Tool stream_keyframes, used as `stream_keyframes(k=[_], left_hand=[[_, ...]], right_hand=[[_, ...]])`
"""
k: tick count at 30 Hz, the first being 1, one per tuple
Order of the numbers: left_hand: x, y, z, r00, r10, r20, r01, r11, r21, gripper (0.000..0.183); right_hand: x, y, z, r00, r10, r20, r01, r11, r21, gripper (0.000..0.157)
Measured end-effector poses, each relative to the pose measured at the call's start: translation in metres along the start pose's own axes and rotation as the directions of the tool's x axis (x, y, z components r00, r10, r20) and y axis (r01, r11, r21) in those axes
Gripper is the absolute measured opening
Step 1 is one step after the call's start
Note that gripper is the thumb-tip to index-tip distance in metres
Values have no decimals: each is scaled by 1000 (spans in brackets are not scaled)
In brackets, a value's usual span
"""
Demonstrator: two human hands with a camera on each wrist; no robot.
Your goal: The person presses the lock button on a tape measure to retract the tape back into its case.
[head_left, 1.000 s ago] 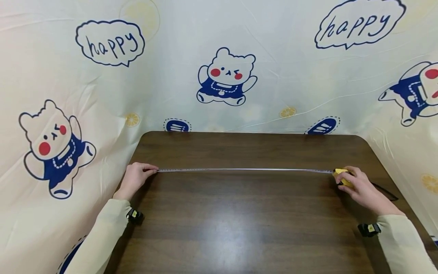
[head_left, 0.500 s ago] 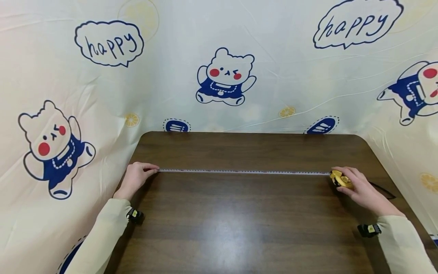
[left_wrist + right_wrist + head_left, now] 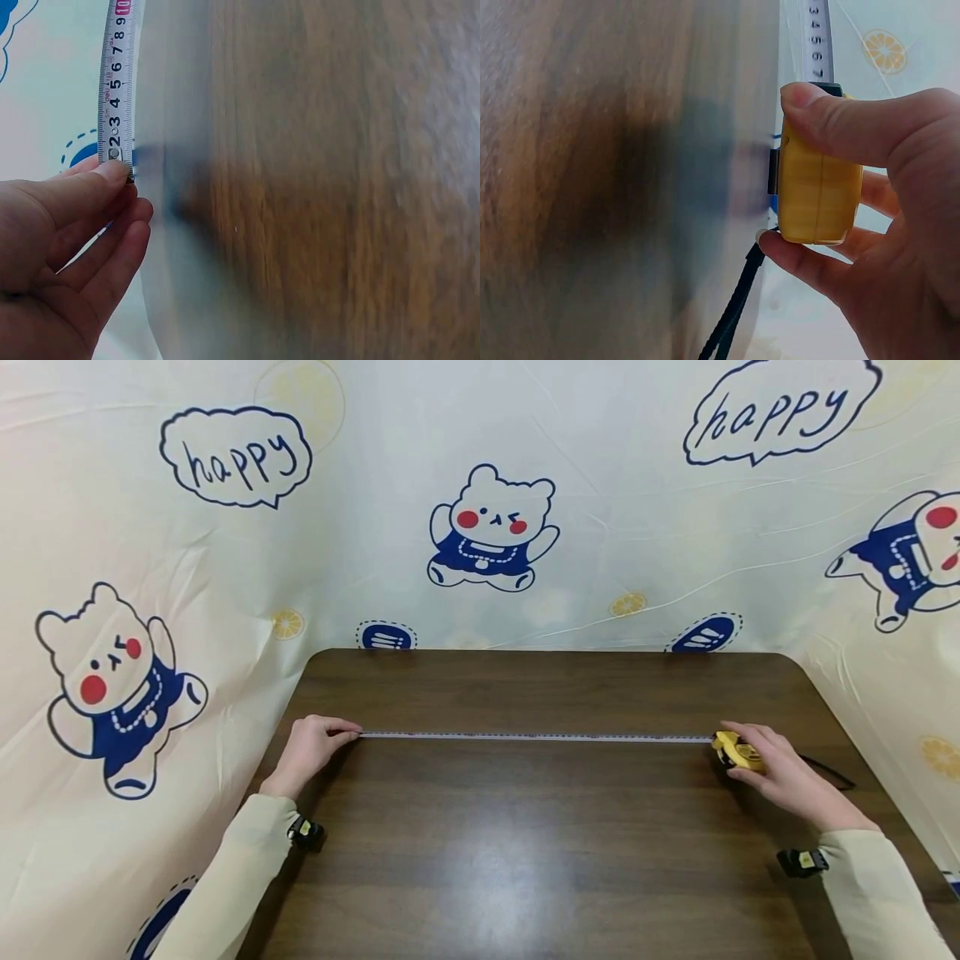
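A yellow tape measure (image 3: 737, 753) is held by my right hand (image 3: 787, 777), thumb on one side and fingers on the other. Its white blade (image 3: 525, 737) stretches straight across to my left hand (image 3: 307, 752), which pinches the metal-hooked end between thumb and fingertips. In the left wrist view the blade (image 3: 116, 82) shows printed numbers up to 10, with the thumb over the hook. The right wrist view has the yellow case (image 3: 817, 180) in the fingers, the blade leaving its mouth near the thumb tip. A black wrist strap (image 3: 735, 307) hangs from the case.
A dark brown wooden table (image 3: 465, 843) with rounded far corners lies beneath both hands. Pale cloth printed with bears (image 3: 491, 531) and lettering hangs behind it and along both sides. A small black camera sits on each wrist (image 3: 306, 833).
The right hand has come leftward with the case, and the left hand slightly rightward, so the exposed blade is shorter. The blade has turned, showing its printed face.
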State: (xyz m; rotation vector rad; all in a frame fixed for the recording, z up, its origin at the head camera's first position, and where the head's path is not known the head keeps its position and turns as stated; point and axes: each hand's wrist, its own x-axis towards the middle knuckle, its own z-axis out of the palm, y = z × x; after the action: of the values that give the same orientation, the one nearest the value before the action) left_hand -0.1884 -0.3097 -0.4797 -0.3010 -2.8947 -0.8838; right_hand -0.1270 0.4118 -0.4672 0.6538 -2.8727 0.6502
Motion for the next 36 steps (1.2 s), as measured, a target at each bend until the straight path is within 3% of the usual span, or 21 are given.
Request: stream_keyframes(k=[28,36], left_hand=[[5,18,12,999,44,25,-43,998,-54,10],[7,23,14,998,44,40,-41,997,-72,10]], right_hand=[[20,-27,-1,996,16,85,-19,999,35,91],[23,-30,1,991,51,123,-58,997,53,91]])
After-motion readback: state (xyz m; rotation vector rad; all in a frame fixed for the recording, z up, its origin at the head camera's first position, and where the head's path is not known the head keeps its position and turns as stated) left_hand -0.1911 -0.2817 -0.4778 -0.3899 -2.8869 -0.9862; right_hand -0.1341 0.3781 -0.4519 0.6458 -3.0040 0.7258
